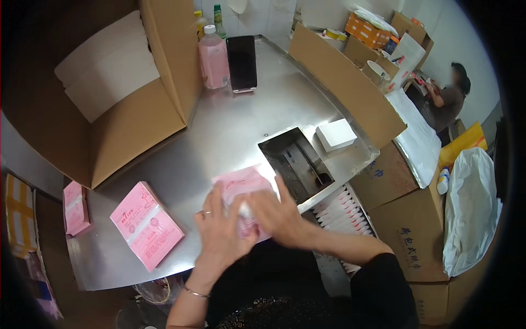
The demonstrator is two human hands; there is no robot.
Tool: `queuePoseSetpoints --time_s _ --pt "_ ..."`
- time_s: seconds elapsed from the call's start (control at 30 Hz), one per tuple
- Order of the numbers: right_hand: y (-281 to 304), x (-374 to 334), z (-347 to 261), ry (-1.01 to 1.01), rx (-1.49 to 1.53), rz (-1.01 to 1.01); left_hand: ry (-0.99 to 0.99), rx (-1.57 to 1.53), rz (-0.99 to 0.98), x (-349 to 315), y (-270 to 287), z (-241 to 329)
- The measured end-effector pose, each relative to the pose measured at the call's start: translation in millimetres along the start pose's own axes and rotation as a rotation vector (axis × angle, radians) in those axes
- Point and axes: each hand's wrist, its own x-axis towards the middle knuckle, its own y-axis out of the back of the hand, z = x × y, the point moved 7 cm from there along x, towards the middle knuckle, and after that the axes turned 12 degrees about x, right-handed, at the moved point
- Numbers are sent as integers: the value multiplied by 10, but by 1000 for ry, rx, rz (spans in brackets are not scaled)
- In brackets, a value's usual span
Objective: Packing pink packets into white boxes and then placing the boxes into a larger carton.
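Your left hand (pixel 226 229) and right hand (pixel 275 215) cover a flat pink printed packet (pixel 244 176), whether their fingers (pixel 217 198) pinch it unclear, a rectangular pink stack (pixel 147 223) left of them.

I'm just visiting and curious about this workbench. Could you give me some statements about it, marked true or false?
1. The left hand and right hand are both on a pink packet. True.
2. The phone lies face down. False: the black phone stands propped up.
3. A white box sits to the right of a dark rectangular opening. True.
4. The largest open carton is at the right. False: the big cardboard box is at the left.
5. The bottle of pink liquid has a white cap. True.
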Motion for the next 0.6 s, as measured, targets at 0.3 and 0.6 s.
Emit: queuePoseSetpoints --time_s 0.3,0.6 --pt "467 -38 625 -270 -90 253 -10 275 0 -44 -31 -51" --pt "1039 -565 1774 -642 -530 350 41 282 -49 61 -34 185"
